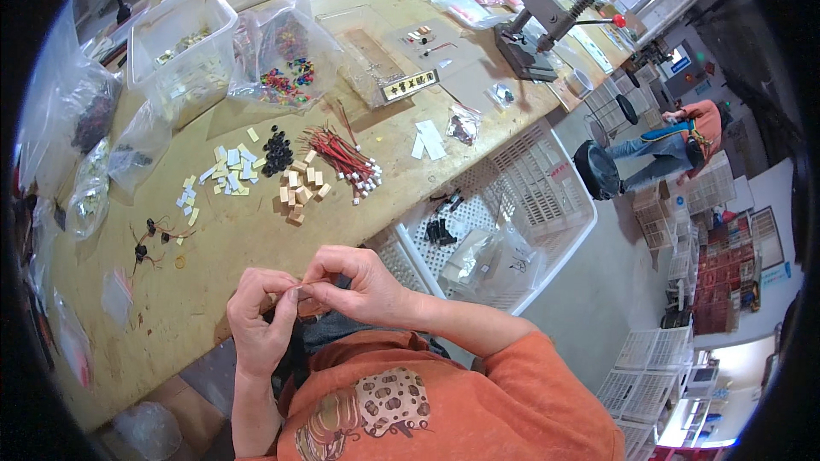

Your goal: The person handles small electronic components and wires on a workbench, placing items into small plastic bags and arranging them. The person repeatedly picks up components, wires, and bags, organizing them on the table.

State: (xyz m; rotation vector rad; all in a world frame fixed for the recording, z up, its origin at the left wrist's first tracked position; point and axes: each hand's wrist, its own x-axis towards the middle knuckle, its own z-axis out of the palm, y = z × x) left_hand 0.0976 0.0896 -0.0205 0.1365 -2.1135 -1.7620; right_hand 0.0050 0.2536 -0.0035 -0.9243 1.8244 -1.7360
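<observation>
My left hand (263, 318) and my right hand (363, 288) meet at the table's near edge, thumbs and fingers pinched together tip to tip. Between the fingertips shows a thin, thread-like bit, too small to make out. Beyond them on the table lie a bundle of red wires (335, 152) with white connectors, a heap of tan blocks (299, 195), a cluster of small black round parts (278, 154) and scattered white and pale-yellow pieces (235, 169). Left of these sit several small black parts with wires attached (143, 249).
A white perforated crate (547, 269) holding bags and black parts stands right of the table. A bench press (534, 34), a clear tray (376, 98), a plastic bin (184, 51) and bags of parts (286, 68) occupy the far side. Another person (675, 145) is at the right.
</observation>
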